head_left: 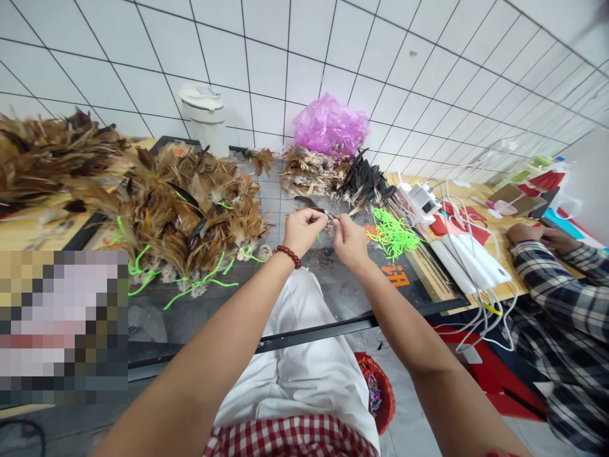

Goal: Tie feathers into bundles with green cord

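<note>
My left hand (303,232), with a beaded bracelet (288,256) on its wrist, is closed in a pinch. A dark feather (309,203) sticks out past its fingertips. My right hand (349,241) is closed close beside it, fingertips almost meeting the left ones; what it pinches is too small to make out. A bit of green cord (318,238) shows just below the left fingers. To the left lies a big heap of brown feather bunches (190,203), several with green cords trailing. Loose green cords (394,233) are piled to the right of my hands.
Behind my hands are pale feathers (309,170), black feathers (364,181) and a purple plastic bag (330,124). A white lidded container (203,111) stands by the tiled wall. White power strips (471,257) with cables lie right, near another person's plaid sleeve (556,285). A red bin (387,393) stands below.
</note>
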The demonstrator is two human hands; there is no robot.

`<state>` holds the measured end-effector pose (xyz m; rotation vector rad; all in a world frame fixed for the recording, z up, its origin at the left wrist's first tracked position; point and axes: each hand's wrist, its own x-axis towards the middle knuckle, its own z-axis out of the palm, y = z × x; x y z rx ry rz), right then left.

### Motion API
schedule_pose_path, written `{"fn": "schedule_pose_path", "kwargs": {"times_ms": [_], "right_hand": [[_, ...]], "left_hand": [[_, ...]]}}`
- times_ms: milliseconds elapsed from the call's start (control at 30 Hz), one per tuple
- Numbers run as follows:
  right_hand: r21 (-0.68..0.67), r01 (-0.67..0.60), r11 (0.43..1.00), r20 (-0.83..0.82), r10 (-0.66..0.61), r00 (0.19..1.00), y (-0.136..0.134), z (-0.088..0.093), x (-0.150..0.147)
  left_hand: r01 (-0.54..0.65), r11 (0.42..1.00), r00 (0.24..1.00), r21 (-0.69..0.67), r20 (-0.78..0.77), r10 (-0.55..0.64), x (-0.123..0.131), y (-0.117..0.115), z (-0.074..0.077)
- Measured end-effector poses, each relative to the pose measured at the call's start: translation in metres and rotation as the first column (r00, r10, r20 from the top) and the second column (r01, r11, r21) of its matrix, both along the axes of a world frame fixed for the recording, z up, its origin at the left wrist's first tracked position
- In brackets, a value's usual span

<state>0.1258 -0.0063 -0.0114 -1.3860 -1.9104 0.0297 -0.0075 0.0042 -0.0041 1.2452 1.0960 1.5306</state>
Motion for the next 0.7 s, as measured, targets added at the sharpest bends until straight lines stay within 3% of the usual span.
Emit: {"fn": "schedule_pose_path", "kwargs": {"times_ms": [100,233,567,700], "right_hand": [[-0.012,-0.033,0.999,-0.037,0.033,0.999,0.0022,0.0008,0.0029],[-0.027,-0.044,0.999,-0.066,0.043,0.997,0.0035,0.0028,0.0052],[-0.112,-0.058,0.992,0.026,0.062,0.998,-0.0016,0.0069,0.0003],[-0.13,-0.125,0.984,-0.039,0.121,0.992,-0.0021,0.0066,-0.0022]], "left_hand": [[0.09,0.99,0.986,-0.106,0.147,-0.074,-0.0003,-0.0006,0.0025],[0.062,0.988,0.957,-0.139,0.291,-0.019,-0.0023,0.0005,0.0058],[0.124,0.983,0.962,-0.138,0.258,-0.086,-0.0055,0.0003,0.0088],[0.234,0.951,0.931,-0.205,0.33,-0.157,-0.0067,0.0006,0.0085]]}}
